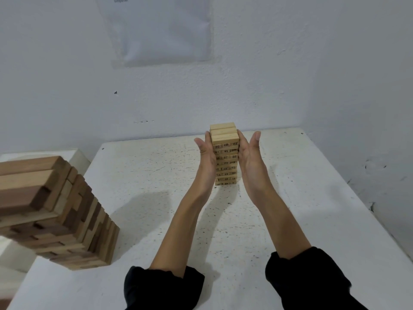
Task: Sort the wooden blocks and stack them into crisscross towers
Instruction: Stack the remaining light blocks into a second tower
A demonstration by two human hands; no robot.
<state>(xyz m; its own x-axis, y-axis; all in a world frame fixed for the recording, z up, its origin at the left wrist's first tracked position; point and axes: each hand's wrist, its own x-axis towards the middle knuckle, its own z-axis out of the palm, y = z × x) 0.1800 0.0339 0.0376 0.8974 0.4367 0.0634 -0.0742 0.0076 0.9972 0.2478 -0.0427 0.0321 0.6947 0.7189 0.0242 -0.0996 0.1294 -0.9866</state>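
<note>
Squaring numbered tower between flat, straight fingers of left hand and right hand; next, likely: ease both away gently.

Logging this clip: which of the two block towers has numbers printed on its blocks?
The small pale tower between the left hand and right hand. The bigger tower at left shows plain mixed-brown wood, no numbers.
</note>
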